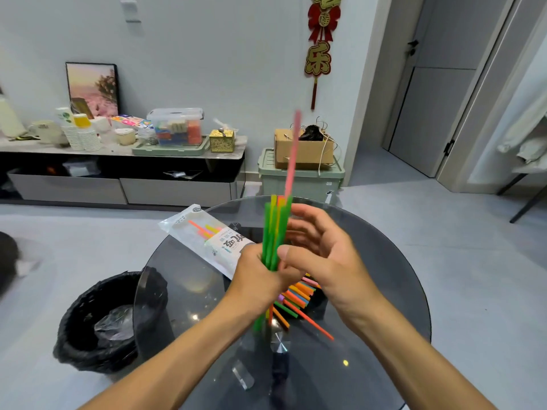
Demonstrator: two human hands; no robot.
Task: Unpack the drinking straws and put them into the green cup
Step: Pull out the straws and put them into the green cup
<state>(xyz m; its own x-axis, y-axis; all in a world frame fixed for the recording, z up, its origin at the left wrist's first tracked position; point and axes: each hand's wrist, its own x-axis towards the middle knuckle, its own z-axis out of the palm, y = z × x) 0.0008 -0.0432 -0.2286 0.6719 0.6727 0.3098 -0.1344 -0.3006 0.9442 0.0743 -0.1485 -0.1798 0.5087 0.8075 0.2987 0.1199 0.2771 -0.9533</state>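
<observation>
My left hand (257,279) grips an upright bundle of straws (275,232), mostly green with some yellow and orange. One pink straw (293,155) sticks up far above the bundle, blurred. My right hand (322,258) is beside the bundle, its thumb pressing the straws and its fingers spread behind them. More loose straws (299,300) in orange, green and pink lie on the round dark glass table (370,291) below my hands. The white straw packet (207,238) lies on the table's left part with a few straws inside. I see no green cup on the table.
A black-lined waste bin (103,324) stands on the floor left of the table. A low cabinet (118,161) along the wall carries stacked paper cups (80,131), a clear storage box (177,125) and a tray. A green bin with a cardboard box (302,149) stands behind the table.
</observation>
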